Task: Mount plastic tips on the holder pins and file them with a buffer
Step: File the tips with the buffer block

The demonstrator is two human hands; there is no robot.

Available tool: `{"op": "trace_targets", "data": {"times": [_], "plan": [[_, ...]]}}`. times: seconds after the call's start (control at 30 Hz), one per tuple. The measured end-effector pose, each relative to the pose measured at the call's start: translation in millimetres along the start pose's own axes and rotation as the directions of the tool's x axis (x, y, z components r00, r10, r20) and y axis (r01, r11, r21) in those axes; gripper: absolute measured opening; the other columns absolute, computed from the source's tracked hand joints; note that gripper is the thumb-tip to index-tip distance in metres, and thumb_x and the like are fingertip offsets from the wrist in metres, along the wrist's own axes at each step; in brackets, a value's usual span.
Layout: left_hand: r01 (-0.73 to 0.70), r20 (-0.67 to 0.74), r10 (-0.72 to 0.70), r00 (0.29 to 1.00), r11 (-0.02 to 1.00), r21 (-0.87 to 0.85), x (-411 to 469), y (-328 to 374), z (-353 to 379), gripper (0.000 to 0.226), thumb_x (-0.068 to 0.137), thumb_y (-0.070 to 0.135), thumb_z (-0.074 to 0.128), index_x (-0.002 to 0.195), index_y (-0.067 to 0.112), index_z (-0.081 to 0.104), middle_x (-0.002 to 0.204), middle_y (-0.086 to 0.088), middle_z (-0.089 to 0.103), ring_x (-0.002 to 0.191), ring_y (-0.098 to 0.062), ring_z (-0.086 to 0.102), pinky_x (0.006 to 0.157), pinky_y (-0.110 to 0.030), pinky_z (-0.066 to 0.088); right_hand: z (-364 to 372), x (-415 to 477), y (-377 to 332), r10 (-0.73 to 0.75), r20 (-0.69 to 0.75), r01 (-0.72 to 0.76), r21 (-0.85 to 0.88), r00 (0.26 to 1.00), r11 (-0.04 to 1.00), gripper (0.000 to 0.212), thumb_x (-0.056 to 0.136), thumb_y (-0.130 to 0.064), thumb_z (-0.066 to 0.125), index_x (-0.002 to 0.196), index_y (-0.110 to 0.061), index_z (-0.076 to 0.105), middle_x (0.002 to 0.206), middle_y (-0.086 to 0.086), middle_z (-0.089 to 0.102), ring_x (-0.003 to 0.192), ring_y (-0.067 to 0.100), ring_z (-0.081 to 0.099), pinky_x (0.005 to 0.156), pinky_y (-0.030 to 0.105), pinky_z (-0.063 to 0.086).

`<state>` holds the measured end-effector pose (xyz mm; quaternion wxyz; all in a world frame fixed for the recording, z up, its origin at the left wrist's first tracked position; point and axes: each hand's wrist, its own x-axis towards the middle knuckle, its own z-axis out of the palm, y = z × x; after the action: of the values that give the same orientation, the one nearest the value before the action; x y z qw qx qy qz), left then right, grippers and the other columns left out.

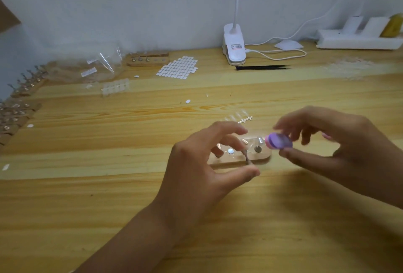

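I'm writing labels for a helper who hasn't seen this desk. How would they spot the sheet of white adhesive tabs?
Start at the white clip lamp standing at the back of the wooden table, by the wall. Just to its left lies the sheet of white adhesive tabs, beside a small wooden pin holder. It alone is a flat grid of tiny white ovals.

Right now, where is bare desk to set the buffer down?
Free: the desk front, nearer than both hands, and the strip between holder and sticker sheet. Crowded: the left edge with racks and the back by the lamp.
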<state>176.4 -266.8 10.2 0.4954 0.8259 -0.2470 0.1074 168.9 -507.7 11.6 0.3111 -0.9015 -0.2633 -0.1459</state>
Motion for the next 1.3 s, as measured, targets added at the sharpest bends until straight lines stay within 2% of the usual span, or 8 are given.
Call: {"op": "trace_targets", "data": {"times": [0.17,0.3,0.4,0.77,0.93,1.07,1.17,1.3], "plan": [[-0.056,0.021,0.055,0.998,0.998,0.026,-2,2,2,0.06,0.059,0.025,0.093,0.104,0.024,0.053,0.091,0.018,0.071,0.081,-0.001,0.065,0.075,-0.006,0.043,23,-1,-12,-0.194,-0.098,0.188,-0.066,0.976,0.98,0.025,0.094,-0.02,0.066,0.118,-0.015,0.07,0.114,-0.004,0.067,0.109,0.011,0.064,0.092,0.023,0.05],[-0.031,0.002,0.031,1.0,1.0,-0.003,-2,3,1,0.058,0.058,0.021,0.094,0.094,0.026,0.048,0.087,0.016,0.073,0.082,0.004,0.066,0.075,-0.007,0.043,22,0,-4,-0.176,-0.147,0.147,-0.191,0.973,0.971,0.027,0.09,-0.013,0.07,0.117,-0.009,0.071,0.11,0.005,0.068,0.103,0.021,0.066,0.087,0.036,0.053],[-0.011,-0.012,0.011,1.0,1.0,-0.014,-2,2,1,0.059,0.057,0.019,0.094,0.091,0.029,0.047,0.087,0.014,0.072,0.086,0.008,0.066,0.075,-0.006,0.043,29,-1,-13,-0.209,-0.207,0.194,-0.093,0.956,0.977,0.026,0.093,-0.013,0.067,0.119,-0.011,0.068,0.113,0.005,0.067,0.105,0.02,0.066,0.089,0.032,0.053],[-0.034,-0.019,0.033,0.999,0.998,-0.058,-2,2,1,0.055,0.058,0.023,0.093,0.088,0.029,0.047,0.091,0.013,0.071,0.094,0.005,0.067,0.078,-0.012,0.048,38,-1,-19,-0.292,-0.213,0.269,-0.132,0.932,0.954,0.026,0.094,-0.008,0.066,0.121,-0.01,0.065,0.112,0.008,0.066,0.104,0.02,0.064,0.093,0.026,0.048],[-0.008,-0.018,0.006,1.0,0.991,-0.132,-2,0,1,0.053,0.06,0.017,0.093,0.09,0.029,0.051,0.09,0.013,0.073,0.092,-0.003,0.07,0.083,-0.015,0.048,30,0,-9,-0.175,-0.269,0.148,-0.12,0.947,0.982,0.026,0.092,-0.016,0.066,0.119,-0.015,0.062,0.11,0.008,0.067,0.103,0.026,0.066,0.09,0.036,0.052],[0.001,-0.019,-0.004,1.0,0.985,-0.171,-1,-1,1,0.053,0.059,0.02,0.093,0.095,0.03,0.056,0.091,0.015,0.072,0.091,-0.006,0.071,0.08,-0.02,0.05,40,-2,-22,-0.261,-0.272,0.254,-0.062,0.926,0.965,0.027,0.093,-0.012,0.065,0.121,-0.013,0.062,0.114,0.005,0.065,0.104,0.02,0.065,0.092,0.028,0.05],[0.006,-0.026,-0.01,1.0,0.984,-0.179,-1,-1,1,0.053,0.058,0.019,0.092,0.094,0.031,0.056,0.091,0.014,0.073,0.092,-0.005,0.071,0.083,-0.021,0.05,36,-1,-14,-0.22,-0.264,0.2,-0.1,0.939,0.975,0.026,0.093,-0.014,0.064,0.119,-0.014,0.061,0.111,0.003,0.066,0.101,0.017,0.063,0.091,0.028,0.049],[-0.019,-0.018,0.016,1.0,0.987,-0.157,0,-2,0,0.045,0.061,0.019,0.092,0.098,0.025,0.067,0.092,0.013,0.074,0.092,-0.008,0.071,0.082,-0.023,0.052,36,1,-18,-0.002,-0.284,0.058,0.187,0.959,0.981,0.022,0.095,-0.024,0.059,0.117,-0.023,0.06,0.108,-0.007,0.068,0.1,0.013,0.066,0.085,0.021,0.051]]}}
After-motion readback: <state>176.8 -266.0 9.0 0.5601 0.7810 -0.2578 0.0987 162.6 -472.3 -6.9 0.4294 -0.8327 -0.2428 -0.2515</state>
